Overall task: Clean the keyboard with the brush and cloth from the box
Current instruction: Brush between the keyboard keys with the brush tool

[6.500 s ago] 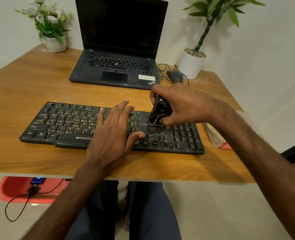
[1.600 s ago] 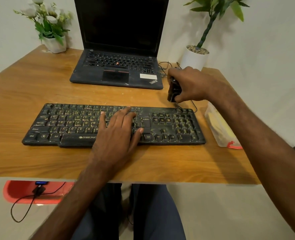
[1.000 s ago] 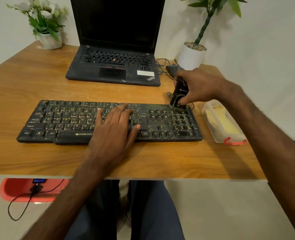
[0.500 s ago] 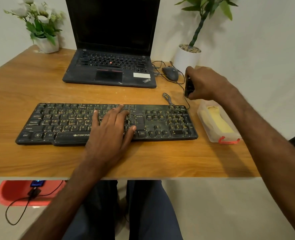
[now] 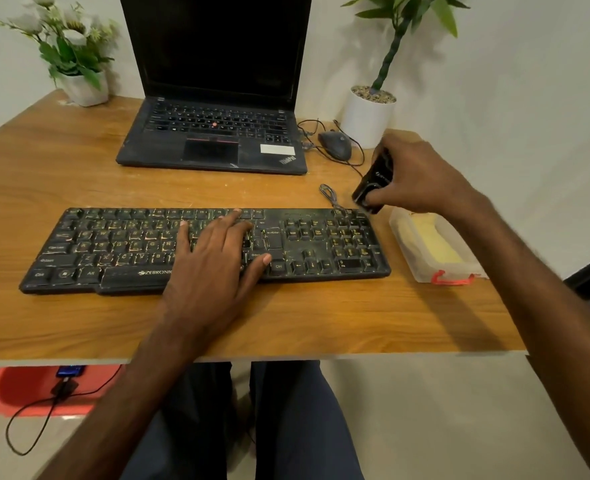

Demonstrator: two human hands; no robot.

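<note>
Across the middle of the wooden desk [image 5: 78, 174] in the head view lies the black Zebronics keyboard [image 5: 321, 244], its keys worn and dusty. On its centre-right keys the left hand [image 5: 213, 268] rests flat, fingers spread slightly apart and gripping nothing, pinning the board in place. At the far right corner of the keyboard the right hand [image 5: 414, 178] holds the black brush [image 5: 373, 183], fingers and thumb wrapped tight around its body; the lower end of the brush hangs just above or touching the corner keys of the number pad, and which I cannot tell. Just right of the keyboard sits the clear plastic box [image 5: 421, 268] with a red latch, and the yellow cloth [image 5: 432, 244] lies inside it, not yet used.

Farther back stand an open ThinkPad laptop [image 5: 213, 133], a wired mouse [image 5: 335, 145], a white plant pot [image 5: 366, 116] and a pot of white flowers [image 5: 78, 88]. The loop of the keyboard cable [image 5: 330, 195] lies just left of the brush.

Brushing looks nearly done, with wiping probably next. The risks are small: a sweep off the far edge could snag the cable loop, and the wrist hangs right over the box, so a careless pull toward the near edge might knock it off the desk.
</note>
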